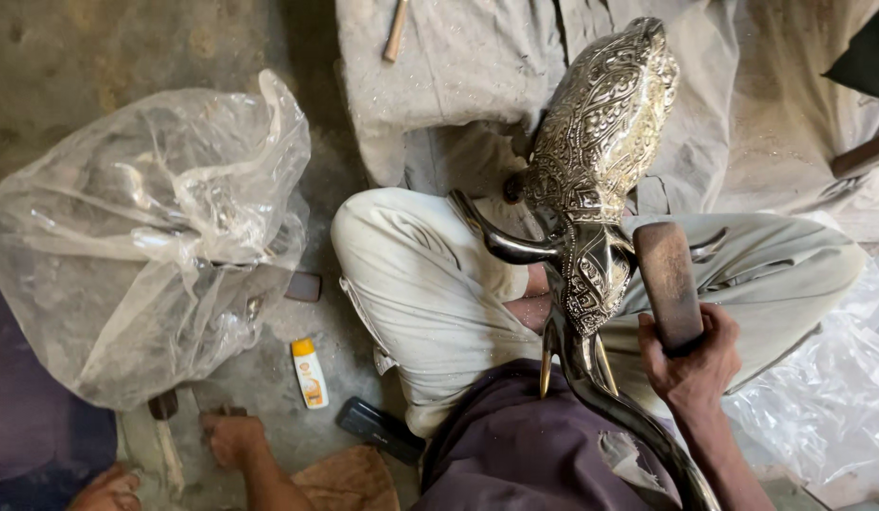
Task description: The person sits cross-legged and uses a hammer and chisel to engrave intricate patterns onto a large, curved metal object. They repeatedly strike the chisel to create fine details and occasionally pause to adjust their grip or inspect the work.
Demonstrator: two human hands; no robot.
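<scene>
While gripped, wooden mallet (668, 284) within right fingers (714, 326)

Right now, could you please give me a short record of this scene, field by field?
Setting: a person sits cross-legged on a dusty floor.
Right hand: grips a wooden block, held upright beside the figure.
Left hand: down on the floor, near a hammer; whether it holds anything cannot be told.
Main piece: an engraved metal elephant figure resting across the lap.
Nearby: a clear plastic bag of metal parts, a small white and orange bottle, a dark flat object.
</scene>
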